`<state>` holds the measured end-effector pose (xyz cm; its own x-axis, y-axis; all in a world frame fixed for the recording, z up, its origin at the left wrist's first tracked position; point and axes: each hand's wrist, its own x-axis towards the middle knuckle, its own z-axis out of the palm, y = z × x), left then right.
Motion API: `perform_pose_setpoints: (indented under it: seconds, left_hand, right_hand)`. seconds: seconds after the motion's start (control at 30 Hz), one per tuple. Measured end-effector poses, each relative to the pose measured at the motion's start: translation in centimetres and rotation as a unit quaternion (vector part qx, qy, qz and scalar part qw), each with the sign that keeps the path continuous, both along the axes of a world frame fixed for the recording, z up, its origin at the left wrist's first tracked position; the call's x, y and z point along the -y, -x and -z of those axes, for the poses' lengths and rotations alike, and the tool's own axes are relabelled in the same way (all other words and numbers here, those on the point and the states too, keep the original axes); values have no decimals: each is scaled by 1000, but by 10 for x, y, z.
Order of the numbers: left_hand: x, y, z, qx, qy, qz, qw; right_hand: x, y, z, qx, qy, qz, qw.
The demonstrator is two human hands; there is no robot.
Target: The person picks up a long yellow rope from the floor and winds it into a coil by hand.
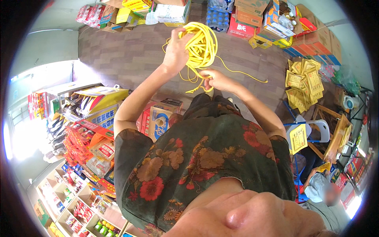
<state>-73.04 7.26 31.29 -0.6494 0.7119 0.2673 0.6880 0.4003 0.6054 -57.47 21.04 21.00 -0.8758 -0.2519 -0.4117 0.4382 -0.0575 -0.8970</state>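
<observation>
A thick bundle of yellow cord, wound in many loops, hangs over the floor in front of me. My left hand grips the bundle from its left side, with fingers partly hidden by the loops. Lower and to the right, my right hand pinches a strand running from the bottom of the bundle. A short bent length of this strand sticks out to the left of the right hand's fingers. One thin loose yellow end trails away to the right, and other thin loops dangle beneath the bundle.
Cardboard boxes and shrink-wrapped blue bottles line the far wall. Yellow packets are piled at right, near a wooden stool and a seated person. Snack displays stand at left, beside a carton.
</observation>
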Motion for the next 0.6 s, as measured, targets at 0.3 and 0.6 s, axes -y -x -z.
perform_pose_setpoints:
  seconds: [0.3, 0.6]
  left_hand:
    - [12, 14, 44, 106, 344, 121, 925]
    - [4, 24, 58, 450, 273, 292, 799]
  right_hand:
    - [-47, -27, -7, -155, -493, -103, 850]
    - [-74, 47, -79, -425, -651, -63, 626]
